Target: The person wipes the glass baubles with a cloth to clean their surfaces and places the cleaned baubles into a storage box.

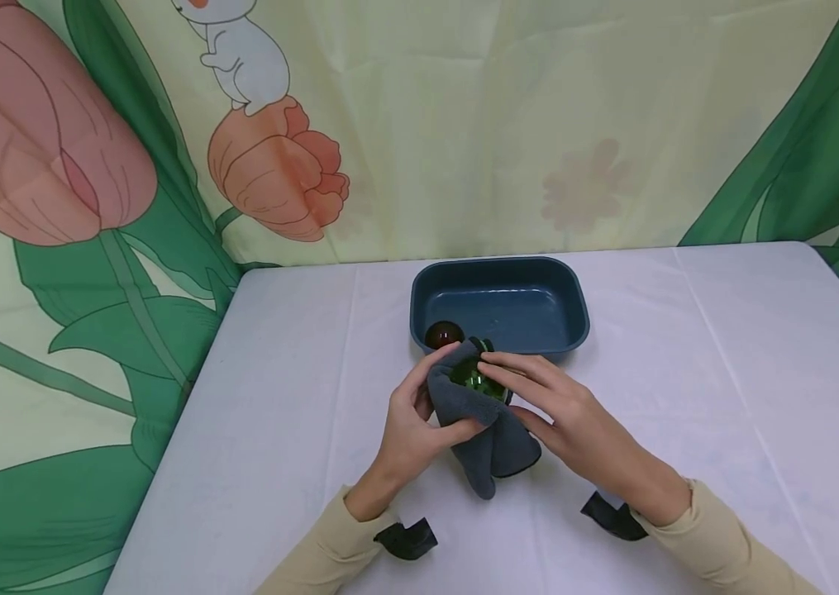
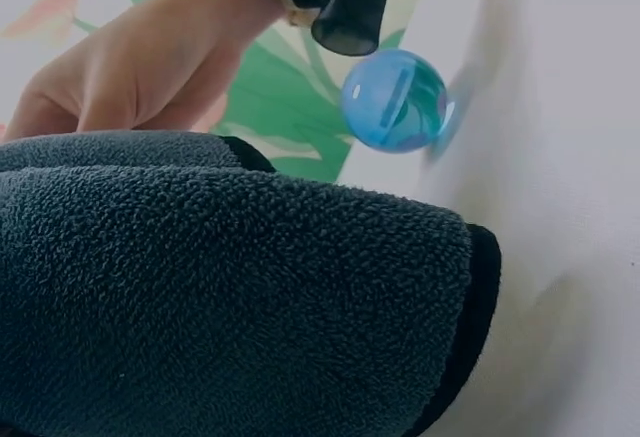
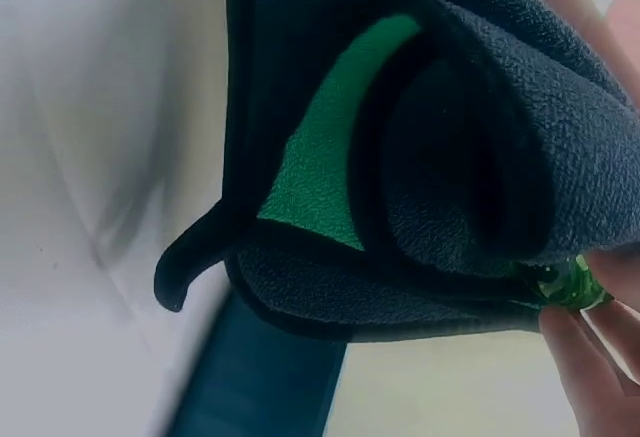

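Observation:
A dark grey cloth with black edging is wrapped partly around a shiny, see-through green ball. My left hand grips the cloth from the left, its thumb pressing the near side. From the right, my right hand holds the ball with its fingers on the bare upper side and its thumb lower, by the cloth. In the right wrist view, the cloth's folds cover most of the green ball. The cloth hides my left hand in the left wrist view.
Just beyond the hands stands a dark blue tub, with a dark red ball in its near left corner. A clear blue ball shows on the white-covered table near the right wrist. A printed curtain hangs behind.

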A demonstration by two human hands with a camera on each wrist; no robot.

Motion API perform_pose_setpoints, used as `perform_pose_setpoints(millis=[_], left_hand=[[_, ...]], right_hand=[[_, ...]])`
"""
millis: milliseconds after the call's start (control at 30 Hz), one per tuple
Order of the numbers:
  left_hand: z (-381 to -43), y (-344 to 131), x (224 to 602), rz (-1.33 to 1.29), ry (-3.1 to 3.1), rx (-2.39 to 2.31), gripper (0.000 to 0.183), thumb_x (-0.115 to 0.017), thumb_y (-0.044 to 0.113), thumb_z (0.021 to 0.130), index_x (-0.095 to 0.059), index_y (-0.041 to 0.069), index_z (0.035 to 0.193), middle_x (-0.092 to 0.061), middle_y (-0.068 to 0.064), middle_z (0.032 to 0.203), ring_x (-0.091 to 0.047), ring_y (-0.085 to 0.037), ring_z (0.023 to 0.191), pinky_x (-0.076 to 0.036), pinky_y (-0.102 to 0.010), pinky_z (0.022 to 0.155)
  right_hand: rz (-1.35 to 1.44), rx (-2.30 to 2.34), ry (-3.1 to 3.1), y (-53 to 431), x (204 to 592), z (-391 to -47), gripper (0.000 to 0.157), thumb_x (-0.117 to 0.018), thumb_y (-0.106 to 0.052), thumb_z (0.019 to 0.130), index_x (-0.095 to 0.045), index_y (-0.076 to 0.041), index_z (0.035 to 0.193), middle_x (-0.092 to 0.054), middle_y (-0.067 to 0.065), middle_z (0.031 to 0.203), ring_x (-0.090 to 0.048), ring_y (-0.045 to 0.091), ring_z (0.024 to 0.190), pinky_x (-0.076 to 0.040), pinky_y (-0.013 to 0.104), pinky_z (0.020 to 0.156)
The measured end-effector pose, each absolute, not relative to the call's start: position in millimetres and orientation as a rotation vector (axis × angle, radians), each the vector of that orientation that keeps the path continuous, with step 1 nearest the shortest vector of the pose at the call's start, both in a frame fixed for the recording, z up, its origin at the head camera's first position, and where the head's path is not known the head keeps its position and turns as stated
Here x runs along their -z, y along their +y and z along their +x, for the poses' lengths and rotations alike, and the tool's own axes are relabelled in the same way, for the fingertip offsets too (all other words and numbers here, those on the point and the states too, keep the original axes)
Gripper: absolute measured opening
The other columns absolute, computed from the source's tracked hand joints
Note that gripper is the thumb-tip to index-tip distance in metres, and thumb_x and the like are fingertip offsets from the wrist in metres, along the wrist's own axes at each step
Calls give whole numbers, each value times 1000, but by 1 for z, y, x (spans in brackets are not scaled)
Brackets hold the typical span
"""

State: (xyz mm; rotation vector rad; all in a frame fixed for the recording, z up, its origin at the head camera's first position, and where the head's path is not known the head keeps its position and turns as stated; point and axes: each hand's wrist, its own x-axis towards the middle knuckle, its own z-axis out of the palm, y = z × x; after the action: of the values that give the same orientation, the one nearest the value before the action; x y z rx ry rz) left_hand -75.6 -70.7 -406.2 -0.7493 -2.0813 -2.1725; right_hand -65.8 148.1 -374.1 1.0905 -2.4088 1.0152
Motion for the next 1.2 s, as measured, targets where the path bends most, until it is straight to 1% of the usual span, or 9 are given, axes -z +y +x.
perform_pose_setpoints(millis=[100, 367, 567, 633, 767, 833, 1000, 1133, 1200], left_hand=[[-75, -71, 407, -758, -2085, 2140, 78, -78, -5, 78, -43, 3, 147, -50, -16, 144, -59, -27, 123, -51, -33, 102], [-75, -74, 408, -812, -2078, 2046, 79, -80, -10, 75, -46, 3, 145, -55, -19, 138, -62, -22, 118, -52, -34, 100], [-75, -79, 406, -843, -2065, 2036, 77, -80, -10, 73, -48, 0, 142, -59, -22, 131, -65, -23, 112, -54, -34, 97], [-75, -79, 407, -838, -2055, 2060, 77, -79, -11, 73, -47, 0, 142, -57, -22, 132, -64, -23, 113, -54, -35, 98], [-75, -78, 408, -810, -2029, 2111, 75, -78, -12, 74, -48, 0, 142, -55, -22, 135, -64, -23, 114, -53, -35, 99], [-75, -78, 409, -802, -2013, 2132, 73, -79, -6, 77, -48, 0, 142, -54, -22, 136, -64, -24, 115, -53, -35, 98], [-76, -74, 410, -799, -1989, 2165, 71, -81, 20, 83, -48, 2, 143, -54, -22, 137, -64, -24, 115, -54, -35, 98], [-75, -73, 410, -791, -1989, 2185, 73, -81, 23, 84, -46, 3, 144, -52, -20, 139, -62, -24, 118, -53, -34, 100], [-76, -72, 410, -793, -1983, 2193, 75, -82, 22, 83, -45, 3, 146, -51, -19, 141, -61, -24, 120, -52, -34, 100]], right_hand=[[1062, -1051, -2424, 147, 373, -65, 86, -81, 17, 67, -53, -11, 143, -54, 6, 142, -56, 23, 124, -41, 8, 101], [952, -1383, -2567, 148, 369, -66, 66, -73, 8, 84, -50, -7, 144, -56, 11, 140, -63, 26, 117, -57, 32, 90], [1054, -1171, -2502, 151, 369, -65, 77, -81, 5, 76, -51, -10, 145, -55, 8, 140, -64, 21, 117, -52, 19, 95], [1090, -1132, -2430, 151, 369, -65, 72, -82, -2, 78, -53, -10, 143, -55, 8, 141, -60, 20, 121, -47, 15, 99], [1184, -1100, -2274, 150, 369, -66, 46, -64, -27, 96, -59, -7, 137, -56, 10, 141, -54, 19, 127, -43, 14, 103], [1218, -1086, -2218, 149, 370, -67, 46, -50, -36, 101, -61, -7, 135, -57, 10, 139, -54, 19, 127, -44, 14, 102], [1213, -1064, -2164, 147, 373, -69, 43, -47, -33, 104, -62, -5, 133, -58, 12, 138, -55, 22, 125, -45, 14, 101], [1172, -1083, -2197, 147, 374, -68, 43, -47, -32, 103, -62, -7, 134, -57, 11, 138, -56, 20, 124, -46, 13, 100], [1141, -1125, -2234, 147, 374, -68, 39, -60, -21, 99, -61, -7, 135, -57, 11, 138, -57, 20, 124, -46, 13, 100]])
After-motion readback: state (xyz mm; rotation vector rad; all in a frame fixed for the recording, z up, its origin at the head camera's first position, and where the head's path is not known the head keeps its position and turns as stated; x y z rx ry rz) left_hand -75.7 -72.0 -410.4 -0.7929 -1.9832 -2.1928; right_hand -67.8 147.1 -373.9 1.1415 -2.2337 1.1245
